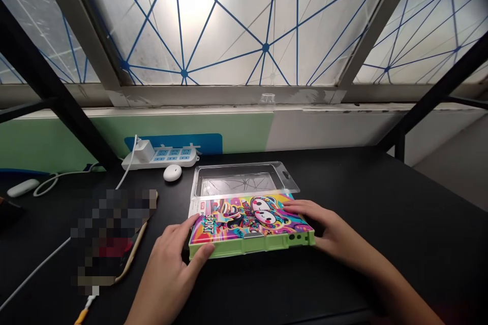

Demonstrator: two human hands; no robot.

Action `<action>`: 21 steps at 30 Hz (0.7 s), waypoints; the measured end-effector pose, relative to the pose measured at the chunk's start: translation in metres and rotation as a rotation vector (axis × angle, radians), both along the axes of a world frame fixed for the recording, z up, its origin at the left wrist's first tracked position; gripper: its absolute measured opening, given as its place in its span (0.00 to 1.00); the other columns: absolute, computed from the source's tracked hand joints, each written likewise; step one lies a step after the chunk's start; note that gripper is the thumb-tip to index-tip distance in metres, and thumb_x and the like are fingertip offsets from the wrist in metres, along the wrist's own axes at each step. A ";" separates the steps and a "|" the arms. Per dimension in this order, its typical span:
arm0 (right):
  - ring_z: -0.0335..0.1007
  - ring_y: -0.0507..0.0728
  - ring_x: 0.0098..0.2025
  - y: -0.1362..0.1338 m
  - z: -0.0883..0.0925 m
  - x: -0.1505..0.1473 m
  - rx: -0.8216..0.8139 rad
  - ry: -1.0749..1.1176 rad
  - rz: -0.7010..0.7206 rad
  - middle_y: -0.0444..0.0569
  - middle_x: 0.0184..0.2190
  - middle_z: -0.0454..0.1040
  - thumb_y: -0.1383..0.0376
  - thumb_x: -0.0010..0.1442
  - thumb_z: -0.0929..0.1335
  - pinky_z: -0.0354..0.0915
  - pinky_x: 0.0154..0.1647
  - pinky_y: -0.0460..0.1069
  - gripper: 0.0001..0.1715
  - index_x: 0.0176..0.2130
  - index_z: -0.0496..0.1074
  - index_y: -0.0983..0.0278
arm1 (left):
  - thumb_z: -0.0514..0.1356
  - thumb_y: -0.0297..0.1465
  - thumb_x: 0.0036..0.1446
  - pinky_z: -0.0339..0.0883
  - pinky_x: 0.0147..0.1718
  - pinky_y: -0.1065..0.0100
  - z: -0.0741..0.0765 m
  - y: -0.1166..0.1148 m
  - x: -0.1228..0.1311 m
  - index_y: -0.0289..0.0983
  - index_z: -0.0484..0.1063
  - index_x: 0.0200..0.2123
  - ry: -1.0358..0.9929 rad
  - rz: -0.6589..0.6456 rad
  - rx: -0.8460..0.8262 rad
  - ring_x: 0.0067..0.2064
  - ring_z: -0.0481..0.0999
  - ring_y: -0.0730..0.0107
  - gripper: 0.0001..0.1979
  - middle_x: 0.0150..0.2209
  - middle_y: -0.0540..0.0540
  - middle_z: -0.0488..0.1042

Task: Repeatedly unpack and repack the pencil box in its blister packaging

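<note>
A flat pencil case (247, 221) with a colourful cartoon cover, the word SPORT and light green sides lies in front of me. My left hand (173, 251) grips its left end, thumb on the green front side and fingers at the upper left edge. At the right end, my right hand (324, 223) holds it with fingers on top and thumb low by the corner. A clear plastic package (244, 179) lies open just behind the case, and the case overlaps its near part.
A phone (118, 238), pixelated, lies at the left with a cable plugged in. Behind it are a white power strip (171, 155) with an adapter and a white earbud case (173, 172). Black frame bars (68, 106) slant at both sides; a window stands behind the black desk (343, 177).
</note>
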State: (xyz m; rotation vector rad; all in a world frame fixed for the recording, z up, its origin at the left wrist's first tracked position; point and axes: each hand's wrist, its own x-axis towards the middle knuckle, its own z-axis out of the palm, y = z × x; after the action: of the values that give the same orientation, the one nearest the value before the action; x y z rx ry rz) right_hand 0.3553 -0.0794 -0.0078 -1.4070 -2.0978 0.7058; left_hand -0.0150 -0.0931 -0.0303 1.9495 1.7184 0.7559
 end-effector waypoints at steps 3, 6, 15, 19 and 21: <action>0.68 0.66 0.58 -0.002 -0.006 -0.004 0.082 -0.031 -0.034 0.55 0.56 0.71 0.57 0.65 0.68 0.68 0.57 0.61 0.23 0.58 0.72 0.54 | 0.53 0.52 0.63 0.69 0.53 0.48 -0.008 -0.002 -0.004 0.41 0.66 0.62 0.020 -0.077 0.076 0.55 0.73 0.48 0.31 0.54 0.39 0.73; 0.69 0.64 0.54 -0.003 -0.008 -0.009 0.049 -0.078 -0.016 0.53 0.52 0.71 0.57 0.67 0.65 0.70 0.53 0.58 0.20 0.57 0.72 0.54 | 0.55 0.49 0.63 0.67 0.56 0.49 -0.013 -0.005 -0.006 0.43 0.70 0.59 0.060 -0.125 0.126 0.57 0.71 0.49 0.26 0.55 0.41 0.73; 0.70 0.62 0.42 -0.002 -0.008 -0.020 0.005 -0.239 -0.126 0.51 0.40 0.71 0.47 0.70 0.56 0.70 0.45 0.57 0.26 0.38 0.74 0.57 | 0.53 0.49 0.65 0.64 0.57 0.47 -0.009 -0.007 0.002 0.42 0.74 0.51 0.152 -0.054 0.117 0.59 0.67 0.48 0.22 0.58 0.41 0.71; 0.70 0.60 0.37 -0.007 -0.014 -0.017 0.109 -0.349 -0.275 0.50 0.40 0.69 0.45 0.67 0.61 0.67 0.43 0.58 0.23 0.32 0.69 0.59 | 0.52 0.48 0.65 0.65 0.57 0.48 -0.013 -0.008 0.000 0.41 0.67 0.60 0.138 -0.030 0.125 0.60 0.68 0.49 0.26 0.59 0.39 0.70; 0.71 0.63 0.41 -0.010 -0.017 -0.019 0.237 -0.393 -0.330 0.52 0.42 0.69 0.46 0.66 0.63 0.65 0.45 0.60 0.20 0.37 0.70 0.59 | 0.53 0.47 0.65 0.65 0.57 0.48 -0.014 -0.009 -0.002 0.41 0.63 0.63 0.128 -0.042 0.125 0.60 0.68 0.48 0.28 0.60 0.39 0.70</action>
State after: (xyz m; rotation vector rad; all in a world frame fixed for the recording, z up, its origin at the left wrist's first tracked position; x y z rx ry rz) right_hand 0.3367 -0.0896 -0.0244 -1.8013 -2.0638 0.0479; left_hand -0.0169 -0.1022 -0.0448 2.1542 1.7341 0.7549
